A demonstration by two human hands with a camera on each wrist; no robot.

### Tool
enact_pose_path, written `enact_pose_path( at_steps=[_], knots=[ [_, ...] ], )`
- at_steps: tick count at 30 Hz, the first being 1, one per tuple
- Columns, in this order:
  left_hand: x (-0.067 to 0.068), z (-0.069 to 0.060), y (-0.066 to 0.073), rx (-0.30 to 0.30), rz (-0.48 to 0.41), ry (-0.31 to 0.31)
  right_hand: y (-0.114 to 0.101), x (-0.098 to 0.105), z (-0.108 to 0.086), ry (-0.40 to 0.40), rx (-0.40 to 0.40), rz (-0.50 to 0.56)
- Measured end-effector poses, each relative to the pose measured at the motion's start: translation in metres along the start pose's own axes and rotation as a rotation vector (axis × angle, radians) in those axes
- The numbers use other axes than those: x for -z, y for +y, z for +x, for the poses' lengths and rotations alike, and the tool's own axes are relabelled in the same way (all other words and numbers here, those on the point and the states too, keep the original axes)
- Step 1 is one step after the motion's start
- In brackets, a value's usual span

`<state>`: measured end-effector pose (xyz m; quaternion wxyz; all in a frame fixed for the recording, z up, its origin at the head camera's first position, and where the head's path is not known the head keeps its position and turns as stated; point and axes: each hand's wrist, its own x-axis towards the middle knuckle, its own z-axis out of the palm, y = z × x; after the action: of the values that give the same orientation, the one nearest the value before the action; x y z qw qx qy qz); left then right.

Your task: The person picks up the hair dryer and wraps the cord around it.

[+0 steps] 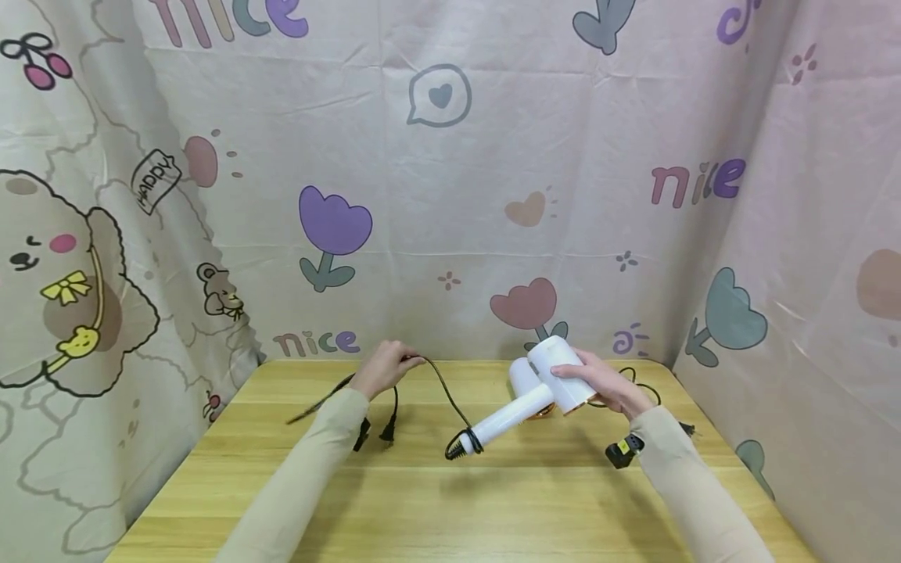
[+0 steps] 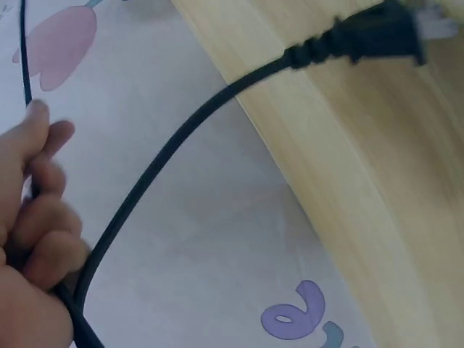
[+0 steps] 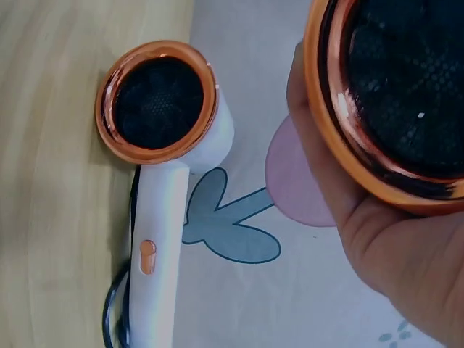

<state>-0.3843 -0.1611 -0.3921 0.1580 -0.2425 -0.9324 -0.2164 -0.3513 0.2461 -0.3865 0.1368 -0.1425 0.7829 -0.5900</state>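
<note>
In the head view my right hand (image 1: 604, 381) grips the barrel of a white hair dryer (image 1: 510, 418), whose handle slants down to the left above the table. Its copper-rimmed end (image 3: 337, 109) looms large in the right wrist view. The dryer's black cord (image 1: 446, 387) loops round the handle's tip and runs up to my left hand (image 1: 383, 367), which pinches it. More cord trails from that hand, and a two-pin plug (image 2: 380, 35) dangles from it. Behind the held dryer lies a second white hair dryer (image 3: 156, 217), partly hidden in the head view.
The wooden table (image 1: 394, 516) has a patterned curtain (image 1: 436, 180) along its back and sides. Near my right forearm are a black plug with a yellow label (image 1: 622, 452) and a loop of black cord (image 1: 646, 386). Another small black piece (image 1: 362, 435) hangs beside my left sleeve.
</note>
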Motion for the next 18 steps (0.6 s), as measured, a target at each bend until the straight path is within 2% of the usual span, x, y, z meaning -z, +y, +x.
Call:
enact_pose_path(
  at_steps=[5, 8, 13, 18],
  knots=[
    [0.001, -0.001, 0.005, 0.014, 0.064, 0.129, 0.0, -0.008, 0.005, 0.055, 0.036, -0.109],
    [0.002, -0.001, 0.007, -0.015, 0.079, 0.194, 0.001, -0.012, 0.009, 0.108, 0.064, -0.129],
    [0.004, -0.001, 0.011, -0.112, 0.063, 0.283, 0.002, -0.016, 0.013, 0.284, 0.083, -0.16],
    [0.004, -0.004, 0.017, -0.189, 0.049, 0.302, 0.002, -0.023, 0.012, 0.458, 0.097, -0.192]
  ],
)
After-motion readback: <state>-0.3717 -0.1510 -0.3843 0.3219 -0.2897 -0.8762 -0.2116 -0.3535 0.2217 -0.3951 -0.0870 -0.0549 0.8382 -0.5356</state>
